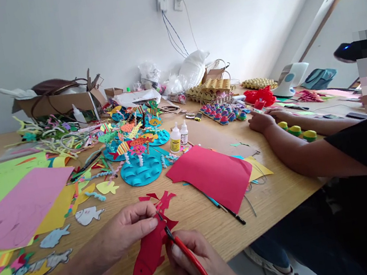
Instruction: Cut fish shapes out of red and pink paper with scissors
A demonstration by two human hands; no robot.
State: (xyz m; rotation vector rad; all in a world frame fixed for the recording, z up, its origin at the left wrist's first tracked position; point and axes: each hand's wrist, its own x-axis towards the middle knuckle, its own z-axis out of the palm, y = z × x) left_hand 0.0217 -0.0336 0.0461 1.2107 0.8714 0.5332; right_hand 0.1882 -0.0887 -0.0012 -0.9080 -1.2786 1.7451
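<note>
My left hand (136,222) pinches a red paper fish (147,256) near its tail end. Its rounded head, with a drawn eye and a curved line, points down toward the table's near edge. Red-handled scissors (195,263) are in my right hand (197,253), their blades against the fish by my left fingertips. Red paper scraps (162,200) lie on the table just beyond my left hand. A large red sheet (211,175) rests to the right, over a yellow one. Cut-out fish, among them a white fish (88,215), lie to the left.
Blue round bases (141,171) carry colourful fish on coiled stems. Two glue bottles (175,139) stand beside them. Coloured sheets (8,211) cover the left side. A pencil (232,214) lies near the front edge. At right, a co-worker's arms (300,155) reach over the table.
</note>
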